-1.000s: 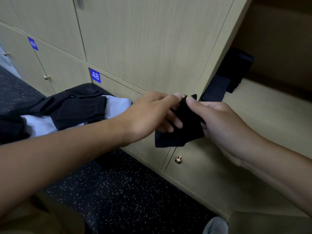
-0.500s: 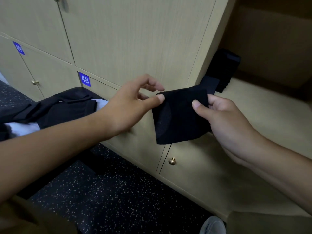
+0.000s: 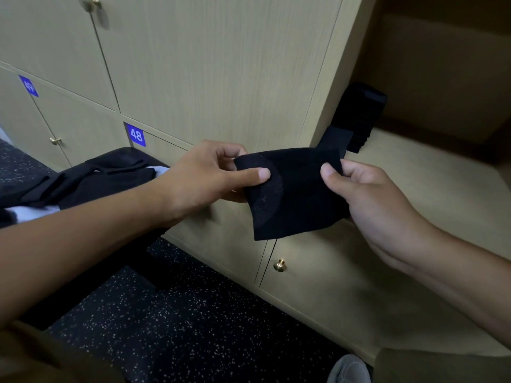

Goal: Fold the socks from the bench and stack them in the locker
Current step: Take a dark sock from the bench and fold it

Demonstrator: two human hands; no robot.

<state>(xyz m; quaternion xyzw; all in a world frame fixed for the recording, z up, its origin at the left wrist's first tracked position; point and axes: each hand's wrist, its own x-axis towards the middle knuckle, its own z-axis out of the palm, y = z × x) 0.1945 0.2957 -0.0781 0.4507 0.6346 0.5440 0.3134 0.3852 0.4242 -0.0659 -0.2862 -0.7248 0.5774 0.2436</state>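
The black sock (image 3: 293,194) is held in the air between both hands, in front of the wooden locker doors and above the dark speckled floor (image 3: 193,327). The left hand (image 3: 204,178) pinches its left edge, with the thumb on the near face of the cloth and the other fingers behind it. The right hand (image 3: 367,194) grips the right edge, the thumb on the near side and the fingers curled around the back. The sock looks folded and hangs down as a flat, nearly square piece; its lower corner is free.

To the far right, the open locker (image 3: 431,172) shows a light wooden shelf. At the left end of this shelf, near the side wall, there is a stack of dark folded socks (image 3: 356,117); one dark piece at its near side lies just behind the held sock.

On the left, partly hidden by the left forearm, a bench (image 3: 143,154) carries a pile of black and white clothes (image 3: 91,181). A blue label with the number 48 (image 3: 136,134) is on the door behind it. A round brass knob (image 3: 279,264) sits on the lower door, below the sock. A grey shoe (image 3: 349,369) is at the bottom edge.
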